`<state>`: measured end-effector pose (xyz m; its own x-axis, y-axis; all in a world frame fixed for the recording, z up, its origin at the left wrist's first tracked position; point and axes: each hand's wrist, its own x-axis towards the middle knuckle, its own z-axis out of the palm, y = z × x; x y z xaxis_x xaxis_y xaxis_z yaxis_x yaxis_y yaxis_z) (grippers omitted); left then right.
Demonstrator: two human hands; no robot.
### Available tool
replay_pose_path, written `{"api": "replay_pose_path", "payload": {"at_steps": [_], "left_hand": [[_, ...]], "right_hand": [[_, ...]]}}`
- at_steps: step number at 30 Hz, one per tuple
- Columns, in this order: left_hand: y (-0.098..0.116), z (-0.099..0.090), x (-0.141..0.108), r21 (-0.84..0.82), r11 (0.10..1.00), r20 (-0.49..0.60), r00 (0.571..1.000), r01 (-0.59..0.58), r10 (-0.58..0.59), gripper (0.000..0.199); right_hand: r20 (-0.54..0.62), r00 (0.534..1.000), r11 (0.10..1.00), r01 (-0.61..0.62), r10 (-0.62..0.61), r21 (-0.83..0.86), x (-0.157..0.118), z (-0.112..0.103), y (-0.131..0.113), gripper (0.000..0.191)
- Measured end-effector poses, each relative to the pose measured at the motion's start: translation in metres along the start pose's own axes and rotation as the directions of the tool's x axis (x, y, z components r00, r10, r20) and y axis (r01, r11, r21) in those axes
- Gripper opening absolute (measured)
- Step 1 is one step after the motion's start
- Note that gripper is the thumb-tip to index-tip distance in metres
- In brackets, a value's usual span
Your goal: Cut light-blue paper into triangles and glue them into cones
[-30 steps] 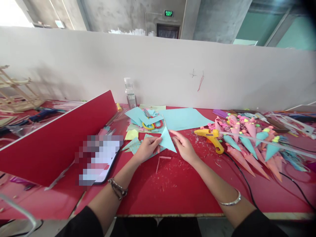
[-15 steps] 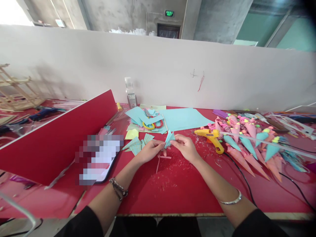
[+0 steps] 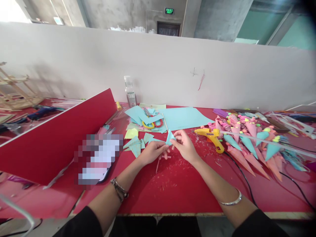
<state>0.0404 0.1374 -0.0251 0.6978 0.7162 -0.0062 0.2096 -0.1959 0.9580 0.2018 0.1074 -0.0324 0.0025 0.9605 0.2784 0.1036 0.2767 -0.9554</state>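
A small folded piece of light blue paper (image 3: pixel 170 137) is pinched between my two hands above the red table. My left hand (image 3: pixel 153 152) grips its lower left edge, and my right hand (image 3: pixel 184 144) has thumb and fingers closed on its right side. Just below the fingers lies a thin pink strip (image 3: pixel 157 165). Cut blue paper pieces (image 3: pixel 135 147) lie to the left of my left hand, with a yellow-green piece (image 3: pixel 131 133) behind them.
A yellow glue gun (image 3: pixel 214 138) lies right of my hands, beside pink and blue paper cones (image 3: pixel 247 141). Scissors (image 3: pixel 148 125) rest among paper scraps near a large blue sheet (image 3: pixel 184 119). A phone (image 3: pixel 102 159), a red divider (image 3: pixel 74 131) and a bottle (image 3: pixel 130 93) stand left.
The blue paper has been turned and looks more tightly folded. My right fingers have shifted around it, and my left hand has moved slightly.
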Motion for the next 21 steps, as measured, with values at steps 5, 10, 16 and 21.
{"api": "replay_pose_path", "payload": {"at_steps": [5, 10, 16, 21], "left_hand": [[-0.0014, -0.0016, 0.0001, -0.011, 1.0, 0.013, 1.0, -0.014, 0.014, 0.038], [0.0005, -0.0012, -0.0005, 0.016, 0.999, 0.007, 0.999, -0.048, 0.048, 0.038], [-0.0013, 0.0036, 0.0002, 0.097, 0.992, -0.054, 0.995, -0.075, 0.08, 0.036], [-0.0016, 0.0064, -0.0001, 0.162, 0.98, -0.096, 0.987, -0.112, 0.128, 0.034]], "right_hand": [[0.11, 0.991, 0.992, -0.086, 0.075, 0.097, 0.0004, -0.0003, -0.0016, 0.028], [0.179, 0.975, 0.988, -0.142, 0.129, 0.064, 0.0005, 0.0003, 0.0009, 0.036], [0.102, 0.989, 0.993, -0.098, 0.104, -0.064, -0.0013, -0.0027, 0.0003, 0.034], [0.091, 0.996, 0.979, 0.01, 0.009, -0.203, -0.0049, -0.0011, -0.004, 0.036]]}}
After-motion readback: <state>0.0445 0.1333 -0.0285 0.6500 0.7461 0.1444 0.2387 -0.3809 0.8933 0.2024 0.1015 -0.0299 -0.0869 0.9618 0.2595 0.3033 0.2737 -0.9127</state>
